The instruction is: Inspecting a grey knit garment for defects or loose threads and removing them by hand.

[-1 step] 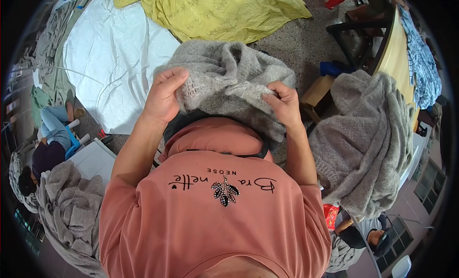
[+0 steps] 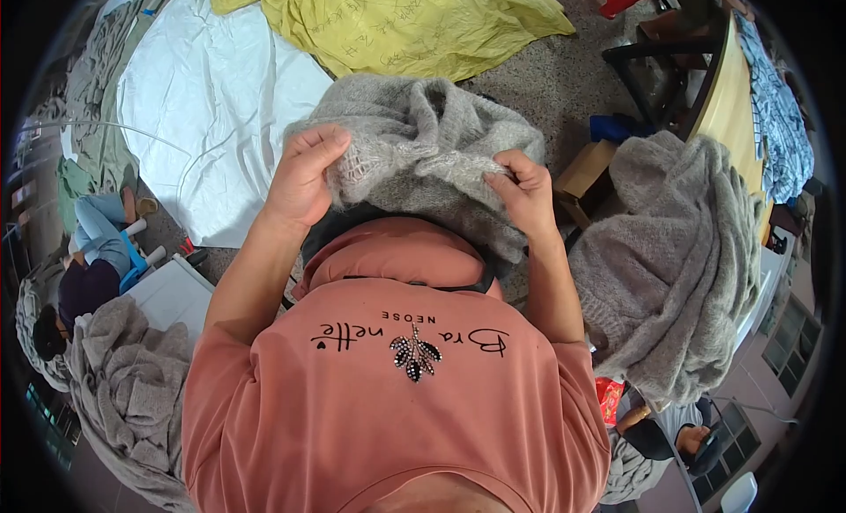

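Observation:
I hold a fuzzy grey knitted garment (image 2: 423,130) bunched up in front of my chest, over my salmon-pink shirt (image 2: 397,398). My left hand (image 2: 304,174) grips its left side, with the thumb and fingers pinching a thinner, open-knit patch. My right hand (image 2: 526,194) pinches a fold on its right side. The lower part of the garment hangs behind my hands and is hidden.
A white sheet (image 2: 211,107) and a yellow sheet (image 2: 397,19) lie on the floor ahead. Piles of grey knitwear sit at the right (image 2: 679,257) and lower left (image 2: 132,398). A cardboard box (image 2: 586,174), a dark chair (image 2: 652,55) and two seated people (image 2: 88,266) (image 2: 670,434) are nearby.

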`<state>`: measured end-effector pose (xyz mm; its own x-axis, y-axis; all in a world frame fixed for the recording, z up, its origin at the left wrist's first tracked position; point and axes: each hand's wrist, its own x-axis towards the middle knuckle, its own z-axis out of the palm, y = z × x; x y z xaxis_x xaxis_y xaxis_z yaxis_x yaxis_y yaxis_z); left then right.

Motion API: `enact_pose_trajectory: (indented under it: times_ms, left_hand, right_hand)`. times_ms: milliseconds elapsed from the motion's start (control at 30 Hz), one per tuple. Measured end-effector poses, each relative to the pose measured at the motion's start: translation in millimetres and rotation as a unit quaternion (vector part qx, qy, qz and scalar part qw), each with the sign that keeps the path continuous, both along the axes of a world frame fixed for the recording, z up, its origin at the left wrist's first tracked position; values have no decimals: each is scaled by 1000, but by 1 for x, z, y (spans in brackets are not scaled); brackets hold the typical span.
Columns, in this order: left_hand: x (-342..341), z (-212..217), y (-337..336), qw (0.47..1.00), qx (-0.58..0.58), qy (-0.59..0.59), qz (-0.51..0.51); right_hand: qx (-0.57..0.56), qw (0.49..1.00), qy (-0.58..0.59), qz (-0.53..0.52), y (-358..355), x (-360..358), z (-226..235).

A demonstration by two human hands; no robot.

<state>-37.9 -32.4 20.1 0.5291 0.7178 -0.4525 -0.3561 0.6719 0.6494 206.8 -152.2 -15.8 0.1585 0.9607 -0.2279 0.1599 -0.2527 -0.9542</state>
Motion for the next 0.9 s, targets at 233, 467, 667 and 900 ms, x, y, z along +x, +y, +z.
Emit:
enact_pose_trajectory:
  times_ms: [233, 467, 667, 900]
  left_hand:
    - [11, 2, 0, 997, 43, 52, -29]
    - [30, 8, -10, 976, 103, 128, -143]
    - [26, 0, -15, 969, 112, 127, -180]
    - [11, 2, -16, 950, 186, 168, -186]
  right_hand:
    - [156, 963, -219, 26, 13, -15, 37]
    - [370, 834, -298, 280, 22, -64, 68]
    - [422, 838, -322, 127, 32, -68, 38]
    - [370, 869, -299, 135, 34, -70, 30]
